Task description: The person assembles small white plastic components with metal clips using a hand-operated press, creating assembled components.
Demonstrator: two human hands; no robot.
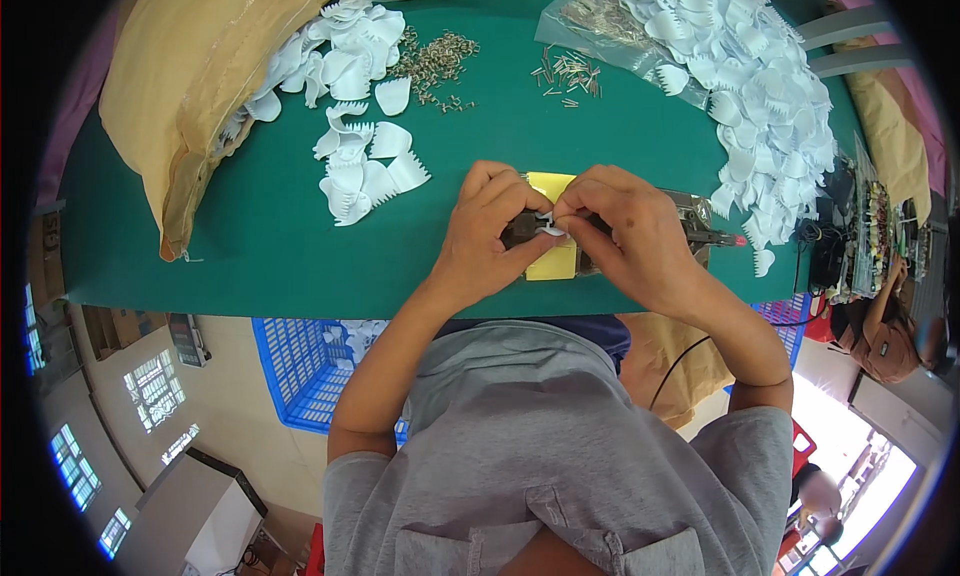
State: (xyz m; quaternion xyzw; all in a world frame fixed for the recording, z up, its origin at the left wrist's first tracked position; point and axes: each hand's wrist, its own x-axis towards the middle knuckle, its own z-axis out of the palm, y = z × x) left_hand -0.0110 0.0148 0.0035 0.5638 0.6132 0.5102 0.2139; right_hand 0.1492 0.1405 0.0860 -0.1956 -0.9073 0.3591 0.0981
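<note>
Both hands meet over a small yellow plate (550, 262) on the green table. My left hand (478, 231) is closed, its fingertips on a small white plastic piece (549, 229) beside a dark metal fixture (519, 230). My right hand (635, 234) is pinched at the same spot from the other side. Whatever lies between its fingertips is too small and covered to make out. Left of the hands lies a loose group of white toothed plastic pieces (364, 166). Beyond them are a heap of small brass-coloured metal springs (436, 64) and a scatter of thin metal pins (570, 73).
A tan sack (190, 86) spills white pieces at the far left. Clear plastic bags (590, 21) of metal parts and a large heap of white pieces (760, 106) lie at the far right. Below the table edge stands a blue basket (300, 376). Another person (885, 326) sits at right.
</note>
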